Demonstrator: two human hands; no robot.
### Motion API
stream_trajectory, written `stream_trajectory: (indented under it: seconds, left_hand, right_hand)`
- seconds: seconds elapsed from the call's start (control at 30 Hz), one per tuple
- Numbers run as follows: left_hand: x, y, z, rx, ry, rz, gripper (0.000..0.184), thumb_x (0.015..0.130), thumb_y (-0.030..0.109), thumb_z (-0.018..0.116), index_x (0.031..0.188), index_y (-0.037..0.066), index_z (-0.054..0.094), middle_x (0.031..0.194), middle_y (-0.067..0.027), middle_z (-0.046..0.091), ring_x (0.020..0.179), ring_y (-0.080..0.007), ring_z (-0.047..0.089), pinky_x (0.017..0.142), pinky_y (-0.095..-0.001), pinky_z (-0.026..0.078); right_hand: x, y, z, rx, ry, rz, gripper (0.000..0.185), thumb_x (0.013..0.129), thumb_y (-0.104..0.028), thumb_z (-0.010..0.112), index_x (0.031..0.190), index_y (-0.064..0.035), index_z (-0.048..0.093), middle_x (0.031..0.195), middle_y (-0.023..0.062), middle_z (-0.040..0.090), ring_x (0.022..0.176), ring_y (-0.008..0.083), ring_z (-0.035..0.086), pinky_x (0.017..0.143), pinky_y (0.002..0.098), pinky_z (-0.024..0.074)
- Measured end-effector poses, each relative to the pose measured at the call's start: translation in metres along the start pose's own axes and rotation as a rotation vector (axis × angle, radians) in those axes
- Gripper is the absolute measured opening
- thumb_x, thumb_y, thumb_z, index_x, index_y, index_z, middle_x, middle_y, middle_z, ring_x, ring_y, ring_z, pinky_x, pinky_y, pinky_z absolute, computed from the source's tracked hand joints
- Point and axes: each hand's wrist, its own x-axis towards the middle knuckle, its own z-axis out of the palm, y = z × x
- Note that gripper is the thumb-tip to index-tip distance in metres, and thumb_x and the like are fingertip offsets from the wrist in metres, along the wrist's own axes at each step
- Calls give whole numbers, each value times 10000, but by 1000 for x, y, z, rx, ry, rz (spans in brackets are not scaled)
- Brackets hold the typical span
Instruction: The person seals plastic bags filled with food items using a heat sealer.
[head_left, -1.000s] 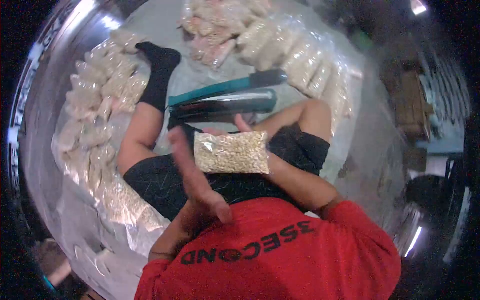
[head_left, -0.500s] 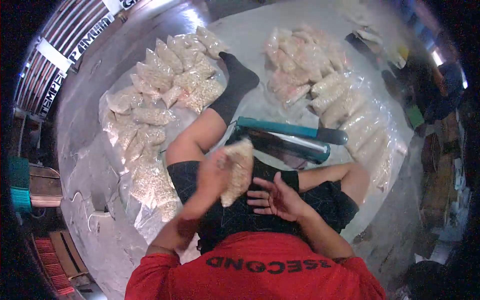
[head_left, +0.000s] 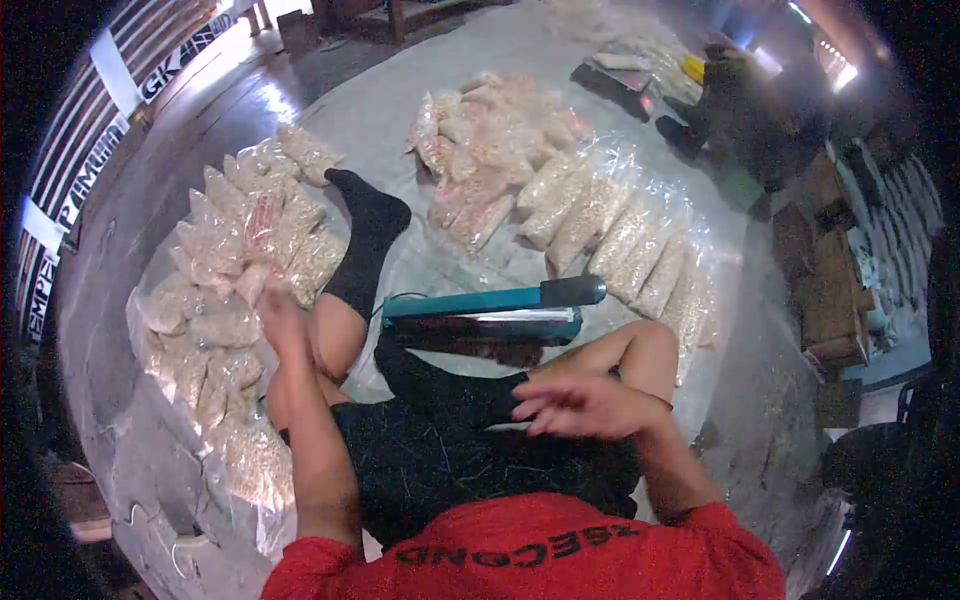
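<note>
Head view: the left hand (head_left: 284, 308) is at a clear plastic bag of pale beans (head_left: 255, 279) among similar bags (head_left: 214, 248); whether it grips, I cannot tell; the right hand (head_left: 585, 405), fingers apart, hovers above black cloth shorts (head_left: 470, 460).

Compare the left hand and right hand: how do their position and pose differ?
The left hand is by the filled plastic bags; the right hand is over the black shorts. The right hand is open with nothing in it; the left hand is too blurred to show any grip. Both are bare.
</note>
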Motion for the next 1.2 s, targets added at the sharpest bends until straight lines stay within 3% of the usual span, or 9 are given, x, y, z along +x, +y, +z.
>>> stream_trajectory:
  seconds: [0.2, 0.33, 0.37, 0.47, 0.53, 0.67, 0.77, 0.93, 1.2]
  left_hand:
    - [-7, 25, 26, 20, -404, 101, 550, 934, 422, 640, 1290, 4, 625, 1190, -248, 684, 1121, -356, 660, 969, -400, 492]
    - [-4, 47, 38, 191, -465, 79, 538, 925, 442, 652, 1293, 50, 639, 1207, -227, 683, 1127, -363, 657, 980, -405, 486]
    - [-4, 52, 41, 380, -474, 134, 526, 924, 448, 654, 1288, 69, 646, 1210, -220, 682, 1128, -369, 654, 984, -408, 484]
    - [12, 27, 50, 223, -544, 119, 530, 919, 468, 658, 1286, 85, 646, 1223, -211, 677, 1143, -380, 644, 993, -424, 480]
    - [21, 20, 51, 151, -590, 53, 554, 923, 473, 655, 1301, 69, 631, 1225, -220, 674, 1158, -391, 637, 1001, -430, 476]
    - [35, -2, 59, 110, -616, 70, 586, 941, 469, 642, 1312, 17, 607, 1236, -248, 661, 1187, -396, 620, 1024, -425, 460]
    - [40, 3, 62, 109, -653, 56, 586, 949, 467, 635, 1310, 7, 605, 1249, -250, 655, 1200, -387, 613, 1033, -422, 452]
    - [40, 11, 52, 126, -638, 35, 592, 951, 470, 630, 1320, 7, 601, 1283, -238, 643, 1217, -378, 605, 1047, -412, 443]
    - [30, 8, 47, 151, -624, 60, 624, 945, 469, 632, 1332, -18, 590, 1309, -253, 623, 1234, -381, 590, 1059, -409, 433]
  right_hand:
    - [49, -127, -120, -283, 945, -285, 411, 1026, -385, 563, 1222, -28, 622, 941, 66, 694, 697, 106, 573, 643, 249, 479]
    - [177, -132, -153, -437, 586, -3, 395, 987, -356, 631, 1227, -42, 641, 1030, 99, 717, 818, 190, 677, 724, 347, 553]
    - [221, -95, -195, -907, 513, -146, 451, 935, -397, 677, 1214, -43, 656, 1078, 158, 714, 862, 283, 706, 790, 398, 565]
    - [322, -66, -232, -1601, 775, -82, 560, 827, -430, 756, 1161, 11, 666, 973, 187, 711, 936, 330, 685, 822, 435, 552]
    - [374, -73, -247, -1500, 837, 293, 525, 800, -465, 733, 1074, -17, 725, 975, 176, 698, 1049, 332, 642, 884, 452, 514]
    - [445, -7, -299, -1799, 1185, 11, 364, 829, -411, 665, 977, -99, 778, 1039, 138, 717, 1061, 281, 638, 843, 456, 470]
    - [447, -47, -290, -1801, 941, 331, 279, 850, -338, 651, 948, -113, 782, 1022, 135, 738, 988, 256, 683, 818, 466, 469]
    - [443, -100, -286, -1381, 1038, 167, 192, 846, -164, 609, 921, -97, 773, 916, 179, 744, 827, 310, 734, 845, 494, 529]
    - [285, -194, -249, -1510, 1008, -104, 179, 739, -139, 705, 838, 6, 739, 888, 257, 716, 869, 415, 715, 796, 485, 583]
